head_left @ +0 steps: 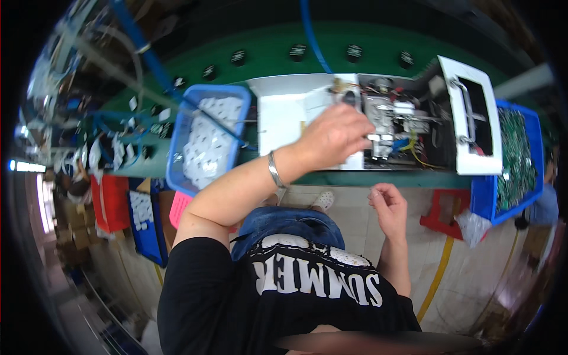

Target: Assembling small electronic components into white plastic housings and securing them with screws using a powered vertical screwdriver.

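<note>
1. Fingers (362, 128) of the left hand (330, 137) are gently bent and close together, at the near left side of a metal mechanism (381, 136) in a white machine housing (280, 121); blur hides whether they pinch anything.
2. Just right of these fingertips, yellow wires (418, 156) loop among the metal parts.
3. Farther right, the raised white door (493, 121), with its metal handle (471, 123), stands between the fingers and a blue bin (485, 190) filled with green circuit boards (516, 157).
4. Left of the fingers, past the housing's white top, sits another blue bin (176, 152) of small whitish parts (207, 145).
5. Beyond the fingers, a blue hose (310, 31) comes down toward the machine, and small black pieces (297, 52) stand spaced along the green bench (269, 64).
6. Nearer the body than those fingers, the right hand (391, 212) is off the machine, its own fingers loosely curled with the thumb apart, empty; a red stool (439, 207) is to its right.
7. Behind the left fingers, the wrist wears a metal bracelet (274, 168); the forearm slants up and rightward from a bent elbow, palm down.
</note>
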Motion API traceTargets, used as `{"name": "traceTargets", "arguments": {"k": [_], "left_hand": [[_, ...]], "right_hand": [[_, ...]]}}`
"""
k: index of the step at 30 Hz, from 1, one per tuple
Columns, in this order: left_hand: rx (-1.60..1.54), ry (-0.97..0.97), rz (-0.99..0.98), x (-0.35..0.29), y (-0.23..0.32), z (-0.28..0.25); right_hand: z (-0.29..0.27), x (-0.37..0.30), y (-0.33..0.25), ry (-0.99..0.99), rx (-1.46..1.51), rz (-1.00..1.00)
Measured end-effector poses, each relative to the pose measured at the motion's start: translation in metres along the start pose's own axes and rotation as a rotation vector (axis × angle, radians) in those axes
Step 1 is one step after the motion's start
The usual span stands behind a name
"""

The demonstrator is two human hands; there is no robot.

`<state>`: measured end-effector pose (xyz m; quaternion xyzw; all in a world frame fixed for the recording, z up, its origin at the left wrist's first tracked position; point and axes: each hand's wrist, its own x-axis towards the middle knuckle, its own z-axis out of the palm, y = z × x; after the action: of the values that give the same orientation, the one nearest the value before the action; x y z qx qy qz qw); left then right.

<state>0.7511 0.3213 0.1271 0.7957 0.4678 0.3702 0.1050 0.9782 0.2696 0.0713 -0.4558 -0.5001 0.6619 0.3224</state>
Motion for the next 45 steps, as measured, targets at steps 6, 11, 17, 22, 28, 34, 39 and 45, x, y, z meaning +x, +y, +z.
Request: {"name": "traceTargets", "arguments": {"k": [6, 11, 17, 22, 28, 34, 39, 45], "left_hand": [[-0.256, -0.027, -0.137, -0.119, 0.045, -0.058], [-0.617, -0.242, -0.416, -0.221, 0.051, -0.123], [-0.749, -0.161, -0.634, -0.339, 0.015, -0.209], [-0.751, -0.188, -0.757, -0.432, -0.035, -0.266], [-0.791, -0.176, -0.846, -0.502, -0.058, -0.297], [-0.498, -0.030, -0.838, -0.521, -0.064, -0.303], [-0.306, -0.085, -0.942, -0.542, -0.089, -0.349], [-0.072, 0.229, -1.158, -0.562, -0.205, -0.429]], "right_hand": [[0.062, -0.005, -0.031, -0.129, -0.018, -0.055], [0.146, -0.013, -0.062, -0.395, -0.029, -0.206], [0.323, -0.020, -0.081, -0.826, -0.078, -0.438], [0.478, 0.008, -0.051, -0.713, -0.215, -0.183], [0.554, -0.016, -0.049, -1.189, -0.186, 0.068], [0.579, -0.026, -0.047, -1.238, 0.076, 0.161], [0.588, -0.026, -0.046, -1.344, -0.156, -0.112], [0.640, 0.007, -0.037, -0.701, -0.147, -0.334]]}}
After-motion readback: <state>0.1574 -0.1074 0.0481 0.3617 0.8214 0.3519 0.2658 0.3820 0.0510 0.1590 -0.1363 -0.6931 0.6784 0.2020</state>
